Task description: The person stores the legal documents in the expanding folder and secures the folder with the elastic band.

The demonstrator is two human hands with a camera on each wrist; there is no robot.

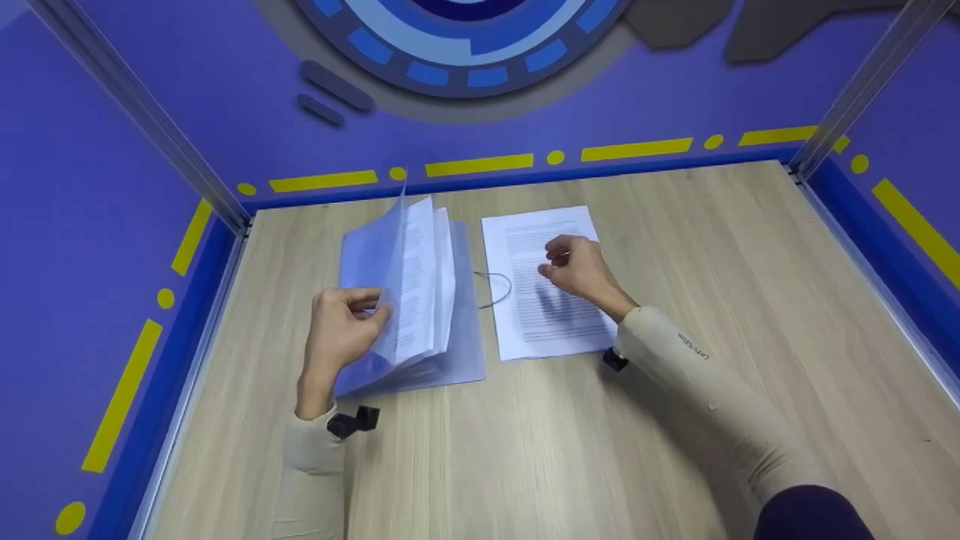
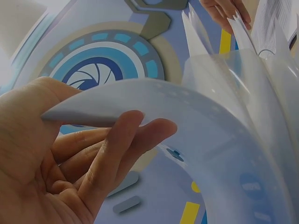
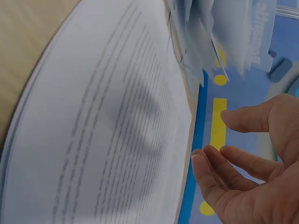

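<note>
A translucent bluish plastic folder [image 1: 469, 345] lies on the left, with its front cover [image 1: 375, 247] raised. My left hand [image 1: 341, 330] pinches the cover's edge; in the left wrist view the plastic sheet [image 2: 205, 102] bends between thumb and fingers. Several printed sheets [image 1: 420, 277] stand fanned upright inside the folder. To the right lies a stack of printed paper [image 1: 517, 247]. Above that stack hovers my right hand [image 1: 577, 266], fingers loosely bent. The right wrist view shows its thumb and fingertips apart, holding nothing.
A thin curved loop [image 1: 510, 289] sticks out from the folder's right side and overlaps the paper stack's left edge. Wooden tabletop [image 1: 540, 442] extends in front. Blue printed panels [image 1: 465, 135] enclose the back and sides.
</note>
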